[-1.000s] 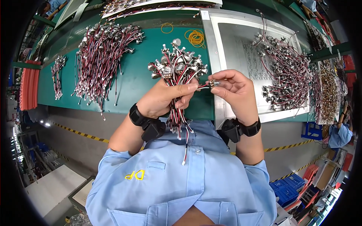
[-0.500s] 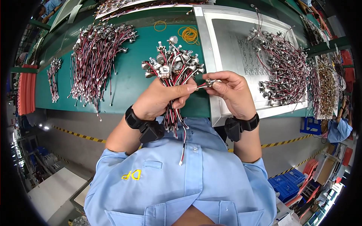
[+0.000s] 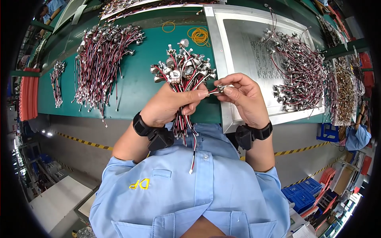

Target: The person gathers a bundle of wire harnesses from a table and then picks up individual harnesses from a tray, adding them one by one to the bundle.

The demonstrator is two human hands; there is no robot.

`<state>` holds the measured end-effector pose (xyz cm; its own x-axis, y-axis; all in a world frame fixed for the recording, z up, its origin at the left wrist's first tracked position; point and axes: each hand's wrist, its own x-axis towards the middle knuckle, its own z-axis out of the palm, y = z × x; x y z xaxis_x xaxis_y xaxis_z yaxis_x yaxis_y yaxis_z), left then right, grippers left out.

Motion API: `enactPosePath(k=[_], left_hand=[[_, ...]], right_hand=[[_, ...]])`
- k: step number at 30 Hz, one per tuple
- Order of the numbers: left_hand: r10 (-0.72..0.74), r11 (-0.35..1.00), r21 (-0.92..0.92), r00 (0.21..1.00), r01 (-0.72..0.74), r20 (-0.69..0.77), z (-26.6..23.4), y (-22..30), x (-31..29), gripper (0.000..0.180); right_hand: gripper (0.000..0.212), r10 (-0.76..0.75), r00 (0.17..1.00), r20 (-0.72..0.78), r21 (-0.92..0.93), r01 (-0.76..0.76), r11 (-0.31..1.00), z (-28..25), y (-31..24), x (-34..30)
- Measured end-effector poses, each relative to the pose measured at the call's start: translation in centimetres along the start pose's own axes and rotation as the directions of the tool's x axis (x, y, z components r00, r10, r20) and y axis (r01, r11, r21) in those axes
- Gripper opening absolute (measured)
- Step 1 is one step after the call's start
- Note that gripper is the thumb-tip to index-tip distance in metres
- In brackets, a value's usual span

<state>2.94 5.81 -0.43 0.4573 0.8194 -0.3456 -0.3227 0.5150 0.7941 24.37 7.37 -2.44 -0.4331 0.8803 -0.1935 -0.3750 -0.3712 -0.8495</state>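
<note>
Our left hand (image 3: 172, 101) is closed around the wire bundle (image 3: 183, 82) in front of our body, over the counter's (image 3: 139, 85) near edge, while our right hand (image 3: 247, 99) pinches one metal component (image 3: 221, 88) just beside it. We judge the bundle light, with limp wires and stiff metal heads, so the gathered wires just below the heads give the surest hold; thin leads look easily strained, so the single piece is best held by its metal body. The bundle's long axis runs away from us, heads pointing outward, wire tails toward our shirt (image 3: 178, 186); the single piece's wires run left toward our left thumb.
</note>
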Motion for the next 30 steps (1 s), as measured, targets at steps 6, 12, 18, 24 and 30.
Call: enactPosePath(k=[6, 12, 18, 24, 30], left_hand=[[0.023, 1.000, 0.016, 1.000, -0.023, 0.004, 0.0, 0.1, 0.1, 0.012], [-0.001, 0.992, -0.128, 1.000, 0.004, 0.029, -0.1, 0.0, 0.1, 0.013], [0.013, 0.996, -0.092, 0.999, -0.008, 0.051, -0.2, -0.1, 0.1, 0.013], [0.016, 0.996, -0.084, 1.000, -0.017, -0.009, -0.4, -0.4, 0.3, 0.014], [-0.016, 0.987, -0.163, 1.000, 0.016, 0.002, -0.3, -0.3, -0.1, 0.018]], right_hand=[[0.018, -0.349, 0.935, 0.058, -0.439, 0.338, 0.833, 0.5, -0.2, -0.6], [0.020, -0.631, 0.753, 0.186, -0.653, 0.574, 0.493, 1.1, 0.4, -1.1], [0.018, -0.633, 0.749, 0.198, -0.682, 0.569, 0.460, 1.1, 0.2, -1.3], [0.017, -0.349, 0.927, 0.138, -0.598, 0.358, 0.717, 1.4, -1.2, -2.3], [0.016, 0.113, 0.990, 0.087, -0.456, -0.061, 0.888, -0.6, -1.2, -2.4]])
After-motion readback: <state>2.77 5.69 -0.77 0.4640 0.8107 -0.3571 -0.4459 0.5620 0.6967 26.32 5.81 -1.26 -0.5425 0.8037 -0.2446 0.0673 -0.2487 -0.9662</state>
